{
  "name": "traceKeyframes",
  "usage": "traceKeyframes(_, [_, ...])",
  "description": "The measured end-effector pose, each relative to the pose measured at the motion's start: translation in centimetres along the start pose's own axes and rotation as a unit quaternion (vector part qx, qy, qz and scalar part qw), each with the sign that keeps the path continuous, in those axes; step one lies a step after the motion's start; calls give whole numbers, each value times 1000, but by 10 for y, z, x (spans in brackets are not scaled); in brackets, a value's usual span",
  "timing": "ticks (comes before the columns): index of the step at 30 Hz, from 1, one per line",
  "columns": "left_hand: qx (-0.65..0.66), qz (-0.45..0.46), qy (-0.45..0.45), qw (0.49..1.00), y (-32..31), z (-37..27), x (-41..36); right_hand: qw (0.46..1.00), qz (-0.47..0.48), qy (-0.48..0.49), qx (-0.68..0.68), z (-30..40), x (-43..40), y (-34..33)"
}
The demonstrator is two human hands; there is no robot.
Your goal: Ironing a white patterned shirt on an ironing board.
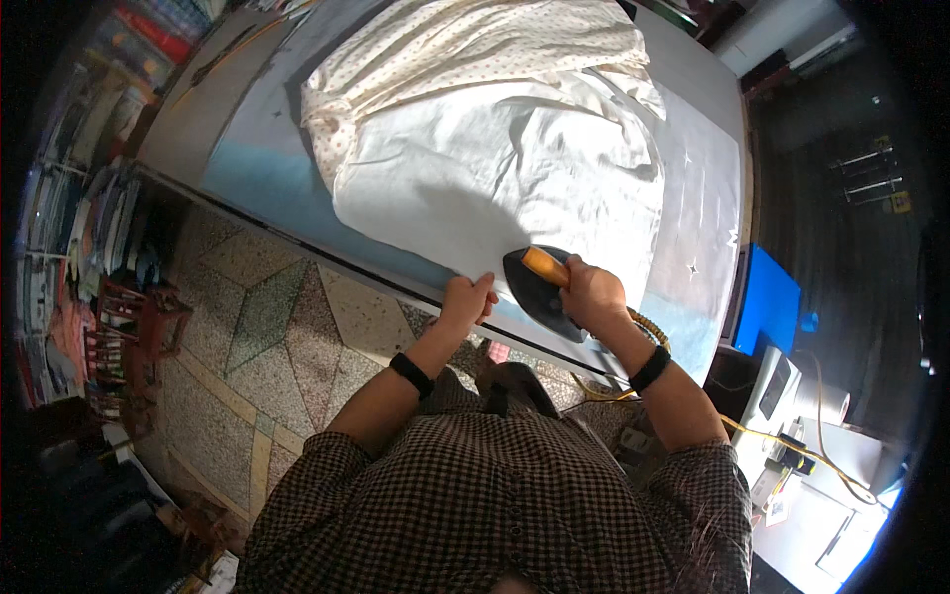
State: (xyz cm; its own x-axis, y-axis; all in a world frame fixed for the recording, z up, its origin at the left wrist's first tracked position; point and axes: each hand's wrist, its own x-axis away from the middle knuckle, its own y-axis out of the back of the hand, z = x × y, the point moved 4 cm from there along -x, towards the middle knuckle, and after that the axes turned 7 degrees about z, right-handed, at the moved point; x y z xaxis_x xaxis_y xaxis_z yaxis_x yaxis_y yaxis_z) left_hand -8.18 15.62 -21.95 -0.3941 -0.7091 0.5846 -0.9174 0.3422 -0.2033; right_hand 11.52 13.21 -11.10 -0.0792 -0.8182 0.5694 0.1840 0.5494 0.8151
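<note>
A white cloth garment (438,171), part of it with small pinkish dots, lies spread and wrinkled on a blue-grey printed table cover (260,171). My right hand (596,297) is closed around the orange-brown handle of a dark clothes iron (538,293), which is at the garment's near edge. A wrapped cord runs back beside my right wrist. To the left of the iron, my left hand (466,303) is at the garment's near edge, fingers curled and thumb on top; whether cloth is pinched between them is hidden.
The table's dark near edge (297,241) runs in front of me. Yellow cord (749,428) trails at the right, near a blue panel (772,301) and a white surface with devices. Small reddish wooden chairs (159,319) and stacked goods are at the left.
</note>
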Motion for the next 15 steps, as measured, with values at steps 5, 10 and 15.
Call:
traceKeyframes(5, [-89,-11,10,996,14,-8,6,1000,5,14,9,20,-5,3])
traceKeyframes(10, [54,-106,-33,992,69,-33,10,1000,-24,5,-15,31,-11,1])
traceKeyframes(15, [94,-129,-76,984,117,-48,-3,1000,6,6,-3,48,-17,2])
